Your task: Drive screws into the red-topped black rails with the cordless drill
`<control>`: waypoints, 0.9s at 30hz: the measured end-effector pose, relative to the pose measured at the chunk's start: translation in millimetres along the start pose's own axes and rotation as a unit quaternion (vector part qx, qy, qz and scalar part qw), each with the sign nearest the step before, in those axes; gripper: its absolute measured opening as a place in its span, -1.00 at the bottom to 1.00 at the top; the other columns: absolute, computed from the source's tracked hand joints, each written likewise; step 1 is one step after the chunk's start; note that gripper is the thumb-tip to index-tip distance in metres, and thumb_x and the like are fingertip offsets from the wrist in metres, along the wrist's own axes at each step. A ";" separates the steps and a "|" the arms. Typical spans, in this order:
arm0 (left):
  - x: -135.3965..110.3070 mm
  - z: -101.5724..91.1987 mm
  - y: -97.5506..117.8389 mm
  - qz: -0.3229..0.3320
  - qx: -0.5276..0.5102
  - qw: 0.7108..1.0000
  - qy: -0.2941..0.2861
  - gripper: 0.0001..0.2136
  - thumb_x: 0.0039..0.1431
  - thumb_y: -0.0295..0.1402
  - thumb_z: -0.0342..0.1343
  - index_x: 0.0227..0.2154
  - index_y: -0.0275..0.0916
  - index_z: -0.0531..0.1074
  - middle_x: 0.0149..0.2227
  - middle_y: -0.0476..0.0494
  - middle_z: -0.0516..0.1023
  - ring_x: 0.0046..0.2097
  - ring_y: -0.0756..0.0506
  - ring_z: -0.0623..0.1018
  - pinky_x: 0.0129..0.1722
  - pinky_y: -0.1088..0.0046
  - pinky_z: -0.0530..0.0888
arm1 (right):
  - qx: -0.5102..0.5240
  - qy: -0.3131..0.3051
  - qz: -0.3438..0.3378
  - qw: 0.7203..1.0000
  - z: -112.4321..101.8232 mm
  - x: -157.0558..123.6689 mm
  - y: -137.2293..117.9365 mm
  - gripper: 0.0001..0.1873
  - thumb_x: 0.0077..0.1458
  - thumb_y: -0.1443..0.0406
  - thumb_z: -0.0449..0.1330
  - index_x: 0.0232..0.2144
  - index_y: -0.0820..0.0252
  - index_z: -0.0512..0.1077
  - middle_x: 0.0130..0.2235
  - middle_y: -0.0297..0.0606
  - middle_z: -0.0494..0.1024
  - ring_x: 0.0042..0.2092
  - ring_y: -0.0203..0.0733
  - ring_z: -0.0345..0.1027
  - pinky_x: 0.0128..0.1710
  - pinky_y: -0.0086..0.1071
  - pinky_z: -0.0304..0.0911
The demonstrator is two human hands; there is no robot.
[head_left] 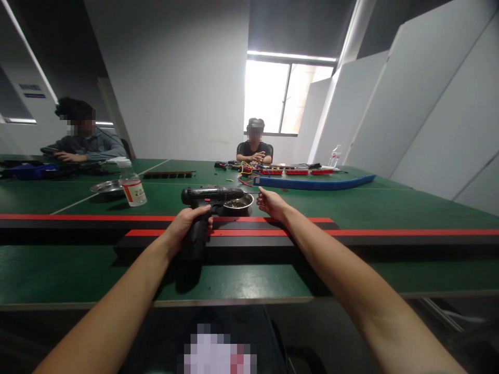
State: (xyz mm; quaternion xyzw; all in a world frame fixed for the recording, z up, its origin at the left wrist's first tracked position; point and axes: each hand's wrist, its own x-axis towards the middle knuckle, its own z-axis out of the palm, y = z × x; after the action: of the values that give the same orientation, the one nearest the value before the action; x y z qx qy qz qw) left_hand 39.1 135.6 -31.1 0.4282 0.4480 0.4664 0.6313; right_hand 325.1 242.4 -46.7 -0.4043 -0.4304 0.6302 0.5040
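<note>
My left hand point(192, 224) is wrapped round the grip of a black cordless drill point(212, 194), which lies level with its bit pointing right. The fingers of my right hand point(273, 203) are pinched at the tip of the long thin bit point(251, 192); whether a screw sits there is too small to make out. Behind and below the bit stands a metal bowl point(238, 204) with many small dark pieces in it. Under both hands, long black bars with red top strips point(249, 233) run across the table.
A bottle point(133, 188) and a metal dish point(106, 187) stand at the left. A blue bar point(312, 183), wires point(245, 171) and red parts point(323, 172) lie farther back on the green table point(393, 208). Two people sit across, at the left point(93, 140) and centre point(255, 148).
</note>
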 end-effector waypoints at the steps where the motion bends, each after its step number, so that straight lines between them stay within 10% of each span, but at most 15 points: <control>1: -0.1 0.2 0.1 -0.002 0.001 1.000 0.001 -0.77 0.14 -0.24 0.29 -0.40 -0.35 0.51 -0.47 -0.17 0.57 -0.53 -0.04 0.56 -0.58 0.52 0.50 | 0.000 0.001 0.000 1.000 0.3 -0.1 -0.2 -0.61 0.38 0.14 0.09 -0.49 0.16 0.26 -0.55 -0.41 0.26 -0.52 -0.34 0.10 -0.50 -0.45 0.01; 19: -1.1 1.2 -0.2 0.036 0.047 0.998 -0.006 -0.72 0.07 -0.19 0.33 -0.45 -0.36 0.54 -0.48 -0.20 0.58 -0.52 -0.05 0.54 -0.58 0.52 0.46 | -0.100 -0.028 -0.103 0.989 -9.8 10.4 11.9 -0.51 0.09 -0.05 0.32 -0.50 0.12 0.20 -0.57 -0.46 0.20 -0.53 -0.34 -0.03 -0.52 -0.40 -0.16; 27: -8.9 0.4 32.0 0.088 0.189 0.978 0.022 -0.70 0.02 -0.15 0.34 -0.53 -0.33 0.53 -0.56 -0.21 0.55 -0.59 -0.06 0.47 -0.64 0.51 0.36 | -0.210 -0.037 -0.066 0.975 -1.8 -0.1 8.8 -0.56 0.17 -0.03 0.25 -0.51 0.16 0.30 -0.54 -0.43 0.26 -0.52 -0.35 0.03 -0.50 -0.41 -0.07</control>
State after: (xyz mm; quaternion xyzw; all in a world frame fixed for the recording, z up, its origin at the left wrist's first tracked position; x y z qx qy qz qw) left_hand 31.4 133.2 1.2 0.5672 0.5021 0.4360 0.4858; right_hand 324.3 241.4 -55.6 -0.4485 -0.5970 0.5055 0.4324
